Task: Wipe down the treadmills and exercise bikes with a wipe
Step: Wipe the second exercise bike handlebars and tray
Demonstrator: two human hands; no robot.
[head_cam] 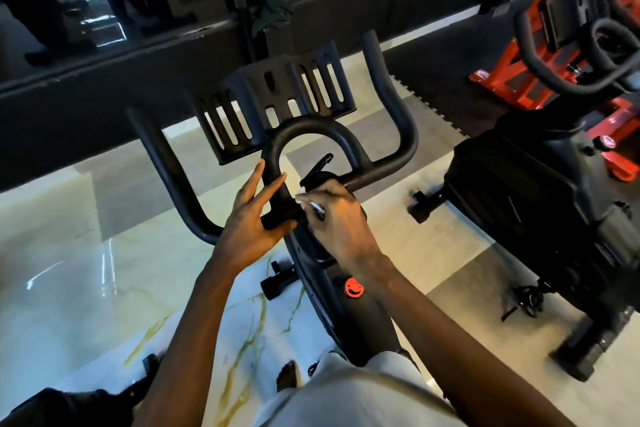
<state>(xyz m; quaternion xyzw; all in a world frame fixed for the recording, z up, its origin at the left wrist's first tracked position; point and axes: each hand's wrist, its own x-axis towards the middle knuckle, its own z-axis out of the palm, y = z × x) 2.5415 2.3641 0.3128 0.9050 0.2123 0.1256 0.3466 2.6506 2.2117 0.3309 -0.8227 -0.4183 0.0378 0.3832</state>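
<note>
A black exercise bike's handlebar [388, 107] fills the middle of the head view, with a slotted tray [277, 94] behind its centre loop [311, 128]. My left hand [252, 218] holds the loop's left leg, fingers straight along it and thumb curled under the bar. My right hand [336, 218] pinches a small white wipe [308, 203] against the bar at the loop's base, close to my left hand. Most of the wipe is hidden under my fingers. A black lever [320, 166] juts up just behind my right hand.
A red knob [354, 287] sits on the bike frame below my hands. A second black bike [540, 218] stands to the right, a red-framed machine [561, 45] behind it. A dark low wall [104, 97] runs across the back. The floor [86, 288] is glossy marble tile.
</note>
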